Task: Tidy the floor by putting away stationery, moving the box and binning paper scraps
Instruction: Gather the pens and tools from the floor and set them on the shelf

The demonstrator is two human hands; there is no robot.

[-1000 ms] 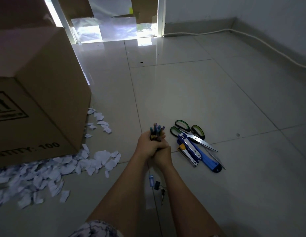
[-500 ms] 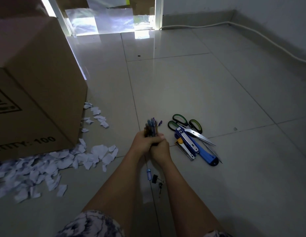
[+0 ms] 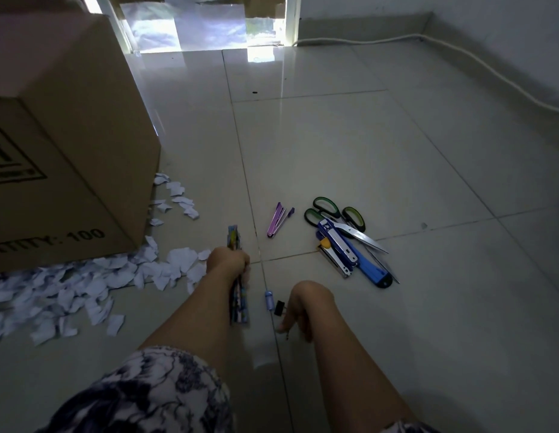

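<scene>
Box (image 3: 69, 135) sits far left, not yet moved. Paper scraps (image 3: 84, 282) litter the floor at its base, none binned. Left hand (image 3: 229, 260) grips a pencil bundle (image 3: 239, 303). Right hand (image 3: 300, 304) curls down by the binder clip (image 3: 279, 307), can't tell if it's pinching. Scissors (image 3: 334, 218) and stapler (image 3: 337, 246) lie loose on the right. Early stage, I'd say.

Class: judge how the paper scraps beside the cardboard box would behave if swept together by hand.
The paper scraps look thin and curled, so probably light and floppy. On the glossy floor they should slide easily, yet likely scatter, being many loose pieces.
</scene>
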